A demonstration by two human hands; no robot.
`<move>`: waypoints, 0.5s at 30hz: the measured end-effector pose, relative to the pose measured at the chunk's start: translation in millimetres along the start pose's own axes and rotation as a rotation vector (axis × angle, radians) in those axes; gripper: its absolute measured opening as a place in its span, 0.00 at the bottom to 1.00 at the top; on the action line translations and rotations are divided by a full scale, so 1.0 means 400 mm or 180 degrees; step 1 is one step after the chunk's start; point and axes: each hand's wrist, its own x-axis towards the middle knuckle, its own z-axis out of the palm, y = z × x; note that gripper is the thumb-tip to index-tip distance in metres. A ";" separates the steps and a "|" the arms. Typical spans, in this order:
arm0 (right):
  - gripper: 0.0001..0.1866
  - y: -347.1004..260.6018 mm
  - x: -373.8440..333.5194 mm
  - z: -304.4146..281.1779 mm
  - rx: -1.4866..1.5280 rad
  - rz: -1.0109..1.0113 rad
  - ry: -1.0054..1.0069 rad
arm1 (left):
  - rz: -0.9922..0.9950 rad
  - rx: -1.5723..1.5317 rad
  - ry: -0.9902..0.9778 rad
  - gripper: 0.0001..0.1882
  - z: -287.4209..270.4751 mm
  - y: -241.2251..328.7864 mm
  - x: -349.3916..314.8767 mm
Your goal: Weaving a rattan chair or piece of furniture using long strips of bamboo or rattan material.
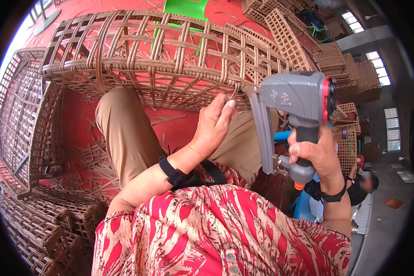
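A long brown woven wicker frame (179,64) lies across my knees, its open lattice facing up. My left hand (215,120) pinches a wicker strand (234,92) at the frame's near edge, right of the middle. In my right hand (318,154) is a grey pneumatic staple gun (292,94), gripped by its dark handle. Its nose points left and sits at the frame's right part, close to my left fingers. I cannot tell whether the nose touches the wicker. Part of the frame's right end is hidden behind the gun.
Woven panels (20,119) stand at the left, with more stacked below them. Cut wicker strips (89,168) litter the red floor (80,110). A green plastic chair (186,8) is beyond the frame. Woven pieces (349,69) are piled at the right, where another person (364,186) sits.
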 end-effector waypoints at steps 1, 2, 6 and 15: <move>0.17 0.022 -0.011 0.001 0.0192 -0.0057 0.0137 | -0.0057 -0.0008 0.0040 0.09 -0.006 -0.002 -0.001; 0.17 0.044 -0.024 -0.003 0.0379 -0.0103 0.0298 | -0.0058 0.0042 0.0002 0.09 -0.009 0.003 -0.001; 0.16 0.158 -0.053 -0.055 0.1195 -0.0370 0.0865 | -0.0232 -0.0436 0.0051 0.09 -0.015 0.031 -0.002; 0.38 0.436 -0.033 -0.198 0.1760 -0.0492 0.2054 | -0.0224 -0.0052 0.0258 0.11 -0.044 0.074 0.010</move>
